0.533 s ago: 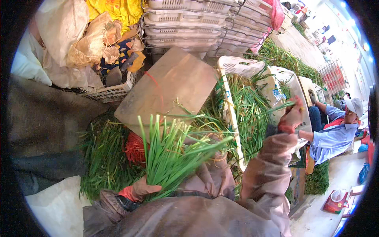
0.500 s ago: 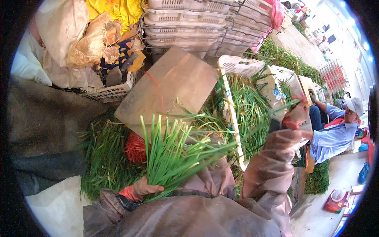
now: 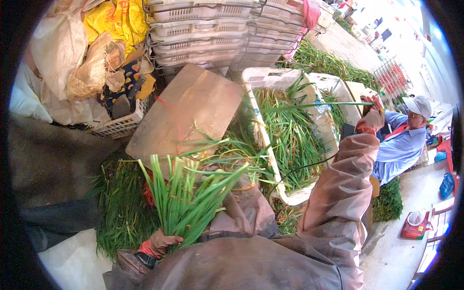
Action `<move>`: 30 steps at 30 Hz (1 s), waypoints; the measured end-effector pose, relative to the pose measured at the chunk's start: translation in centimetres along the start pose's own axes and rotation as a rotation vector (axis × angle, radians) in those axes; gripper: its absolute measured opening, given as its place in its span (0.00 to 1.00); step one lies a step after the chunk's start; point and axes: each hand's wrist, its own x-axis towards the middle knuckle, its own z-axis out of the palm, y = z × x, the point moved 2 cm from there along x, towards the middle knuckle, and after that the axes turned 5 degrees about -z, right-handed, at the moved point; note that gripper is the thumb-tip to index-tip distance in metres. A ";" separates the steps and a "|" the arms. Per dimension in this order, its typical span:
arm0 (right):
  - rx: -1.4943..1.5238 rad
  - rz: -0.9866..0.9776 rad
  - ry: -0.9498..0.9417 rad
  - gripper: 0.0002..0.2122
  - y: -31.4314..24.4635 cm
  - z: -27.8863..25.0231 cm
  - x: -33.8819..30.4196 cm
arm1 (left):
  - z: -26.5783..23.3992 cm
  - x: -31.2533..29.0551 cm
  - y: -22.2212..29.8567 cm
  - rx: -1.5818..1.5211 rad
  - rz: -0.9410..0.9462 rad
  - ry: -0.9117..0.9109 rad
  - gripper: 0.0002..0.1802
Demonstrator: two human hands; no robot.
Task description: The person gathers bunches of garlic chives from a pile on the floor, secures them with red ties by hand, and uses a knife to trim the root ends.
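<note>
My left hand (image 3: 163,241), in a reddish glove, is closed around the lower part of a bunch of garlic chives (image 3: 186,205) over my lap; their pale cut ends point up and away. Far out to the right, my right hand (image 3: 371,116) pinches a thin green chive leaf (image 3: 319,105), or a few together. The leaf stretches leftward above a white plastic crate (image 3: 265,142) filled with loose chives (image 3: 290,140). Beyond the bunch lies a flat board (image 3: 193,104) with a red tie on it. Partly hidden behind the bunch are red ties (image 3: 149,192).
Another heap of chives (image 3: 123,208) lies at my left. Stacked white crates (image 3: 198,34) stand behind the board. Sacks (image 3: 53,53) and a crate of scraps (image 3: 121,123) fill the far left. At right sits a co-worker in a blue shirt (image 3: 398,150) and white cap.
My right arm has reached farther out, drawing the chive leaf straight and level. My left hand keeps its hold on the bunch, which now stands more upright. The view has shifted slightly.
</note>
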 end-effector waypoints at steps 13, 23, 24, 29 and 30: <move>-0.457 0.602 -1.421 0.32 9.0 14.4 -33.0 | -0.1 -3.1 0.0 0.080 -0.252 0.091 0.29; -0.241 0.825 -1.211 0.16 7.4 20.6 -37.1 | 1.6 -2.2 5.3 -0.318 0.575 -0.427 0.45; -0.239 0.842 -1.155 0.17 7.7 21.1 -37.2 | 2.3 -2.9 6.9 -0.373 0.487 -0.472 0.48; -0.434 0.469 -1.295 0.21 7.0 23.1 -38.1 | 3.2 -2.2 8.4 -0.325 0.573 -0.487 0.46; -0.340 0.597 -1.319 0.20 8.2 22.5 -37.8 | 3.1 -2.4 8.9 -0.327 0.593 -0.480 0.44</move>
